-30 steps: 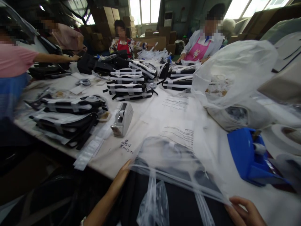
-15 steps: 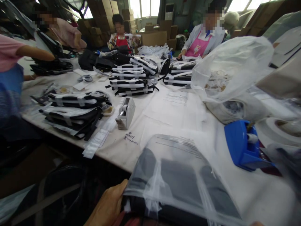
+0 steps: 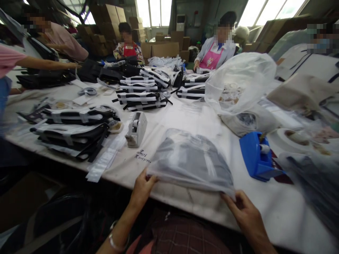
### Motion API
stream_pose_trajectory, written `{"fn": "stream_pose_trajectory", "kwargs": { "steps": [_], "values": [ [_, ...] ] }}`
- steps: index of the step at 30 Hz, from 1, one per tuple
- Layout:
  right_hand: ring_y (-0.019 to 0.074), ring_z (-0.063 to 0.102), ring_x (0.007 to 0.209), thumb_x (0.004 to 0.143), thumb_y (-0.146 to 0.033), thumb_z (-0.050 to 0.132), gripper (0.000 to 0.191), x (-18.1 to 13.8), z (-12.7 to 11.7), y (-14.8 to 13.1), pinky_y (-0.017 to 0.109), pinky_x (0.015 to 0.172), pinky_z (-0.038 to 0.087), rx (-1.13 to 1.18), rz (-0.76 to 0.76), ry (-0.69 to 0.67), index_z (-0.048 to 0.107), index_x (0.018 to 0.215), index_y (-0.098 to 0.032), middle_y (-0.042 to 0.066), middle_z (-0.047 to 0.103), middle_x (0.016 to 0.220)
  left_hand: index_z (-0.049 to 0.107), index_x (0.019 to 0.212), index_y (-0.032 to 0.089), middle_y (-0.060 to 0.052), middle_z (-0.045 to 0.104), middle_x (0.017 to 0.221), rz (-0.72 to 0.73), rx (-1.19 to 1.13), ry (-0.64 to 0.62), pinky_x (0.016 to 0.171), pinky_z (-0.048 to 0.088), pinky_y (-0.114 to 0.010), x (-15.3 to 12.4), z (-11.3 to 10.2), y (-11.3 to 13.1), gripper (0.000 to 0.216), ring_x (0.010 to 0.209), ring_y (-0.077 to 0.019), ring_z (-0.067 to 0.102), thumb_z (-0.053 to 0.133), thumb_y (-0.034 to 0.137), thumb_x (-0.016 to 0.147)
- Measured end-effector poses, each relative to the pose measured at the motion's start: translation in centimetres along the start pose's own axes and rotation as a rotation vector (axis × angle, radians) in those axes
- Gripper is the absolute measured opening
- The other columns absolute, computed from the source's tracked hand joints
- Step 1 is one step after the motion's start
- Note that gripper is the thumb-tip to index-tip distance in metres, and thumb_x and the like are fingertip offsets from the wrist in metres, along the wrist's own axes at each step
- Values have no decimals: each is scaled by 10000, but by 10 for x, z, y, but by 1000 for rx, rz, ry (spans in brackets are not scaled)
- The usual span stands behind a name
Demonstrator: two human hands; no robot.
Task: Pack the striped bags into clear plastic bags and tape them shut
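A clear plastic bag [image 3: 190, 158] lies flat on the table in front of me, with a dark folded item showing through it. My left hand [image 3: 143, 181] pinches the bag's near left corner between thumb and fingers. At the near right corner my right hand [image 3: 242, 206] grips the plastic edge. The bag's near edge stretches between both hands, close to the table's front edge. Left of the bag stands a grey tape dispenser [image 3: 136, 129]; a blue tape dispenser [image 3: 258, 157] is to its right.
Stacks of black-and-white bundles [image 3: 71, 134] sit at the left, more bundles [image 3: 140, 91] farther back. A large clear bag [image 3: 241, 81] and a tape roll [image 3: 288, 139] occupy the right. Strips of plastic [image 3: 106, 162] lie near the left table edge. Several people work around the table.
The bagged item has moved away from my body onto the table. Its near edge now lies within the table, and both my hands show at its corners. The view has shifted slightly.
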State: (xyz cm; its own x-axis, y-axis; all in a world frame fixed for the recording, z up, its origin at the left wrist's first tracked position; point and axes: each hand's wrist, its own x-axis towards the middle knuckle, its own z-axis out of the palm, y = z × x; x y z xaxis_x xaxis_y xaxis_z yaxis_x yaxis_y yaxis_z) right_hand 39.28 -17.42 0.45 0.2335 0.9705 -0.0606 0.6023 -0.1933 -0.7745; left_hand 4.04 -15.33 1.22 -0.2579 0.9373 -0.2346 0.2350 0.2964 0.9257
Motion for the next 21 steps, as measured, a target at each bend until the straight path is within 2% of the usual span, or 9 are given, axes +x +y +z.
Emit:
{"fn": "stream_pose_trajectory", "kwargs": {
  "steps": [2, 4, 7, 10, 11, 13, 16, 18, 21],
  "values": [
    [167, 629, 603, 724, -602, 656, 407, 20, -1, -8, 224, 580, 481, 94, 46, 31, 534, 683, -217, -1, 644, 611, 585, 929, 192, -24, 686, 835, 0, -46, 35, 700, 557, -315, 25, 3, 0, 340, 739, -212, 677, 608, 463, 724],
    [181, 651, 596, 719, -588, 669, 402, 28, -11, -10, 239, 582, 492, 173, 98, 52, 510, 684, -220, 15, 658, 594, 542, 836, 214, 18, 641, 758, 23, 20, 66, 638, 540, -277, 36, -1, -5, 230, 684, -179, 654, 593, 401, 713],
    [168, 604, 482, 678, -587, 698, 418, 18, -28, -1, 240, 494, 469, 205, 131, 88, 477, 670, -232, -7, 611, 506, 496, 740, 228, 39, 597, 682, 67, 221, 79, 621, 516, -255, 27, -15, -22, 92, 656, -162, 631, 554, 292, 710],
    [140, 522, 375, 737, -572, 668, 395, -12, -28, 1, 232, 396, 426, 209, 102, 65, 468, 667, -238, -44, 547, 456, 549, 841, 222, -10, 642, 783, 236, 489, 187, 700, 519, -301, 3, -25, -37, 74, 742, -190, 649, 493, 242, 797],
    [133, 511, 369, 782, -538, 645, 363, -22, -23, -2, 229, 391, 428, 184, 35, 22, 482, 664, -237, -51, 532, 455, 569, 920, 213, -44, 660, 869, 344, 587, 251, 755, 517, -327, -4, -24, -39, 125, 825, -212, 654, 482, 237, 832],
    [143, 586, 471, 855, -431, 607, 278, -35, -7, -16, 233, 483, 499, 107, -237, -110, 547, 674, -229, -26, 590, 538, 564, 1110, 184, -122, 647, 1088, 590, 755, 350, 886, 483, -387, -12, -18, -33, 249, 1043, -265, 615, 502, 238, 875],
    [190, 686, 879, 913, -249, 529, 150, -30, 29, -46, 288, 798, 562, -16, -719, -223, 673, 878, -224, 59, 717, 931, 481, 1317, 173, -165, 558, 1303, 882, 916, 347, 1035, 378, -457, -3, 1, -8, 450, 1261, -313, 481, 554, 189, 874],
    [199, 657, 1024, 924, -153, 458, 259, -12, 54, -65, 321, 890, 548, -95, -887, -193, 659, 1079, -203, 95, 697, 1083, 474, 1349, 188, -149, 578, 1278, 950, 966, 296, 1030, 377, -456, 11, 14, 12, 476, 1232, -304, 502, 527, 143, 878],
    [223, 647, 1049, 897, -65, 397, 431, 18, 82, -78, 384, 930, 539, -272, -984, -129, 559, 1286, -151, 130, 686, 1121, 614, 1169, 186, -99, 670, 963, 909, 993, 198, 841, 475, -363, 29, 22, 30, 309, 937, -245, 624, 442, 143, 916]
  ]
}}
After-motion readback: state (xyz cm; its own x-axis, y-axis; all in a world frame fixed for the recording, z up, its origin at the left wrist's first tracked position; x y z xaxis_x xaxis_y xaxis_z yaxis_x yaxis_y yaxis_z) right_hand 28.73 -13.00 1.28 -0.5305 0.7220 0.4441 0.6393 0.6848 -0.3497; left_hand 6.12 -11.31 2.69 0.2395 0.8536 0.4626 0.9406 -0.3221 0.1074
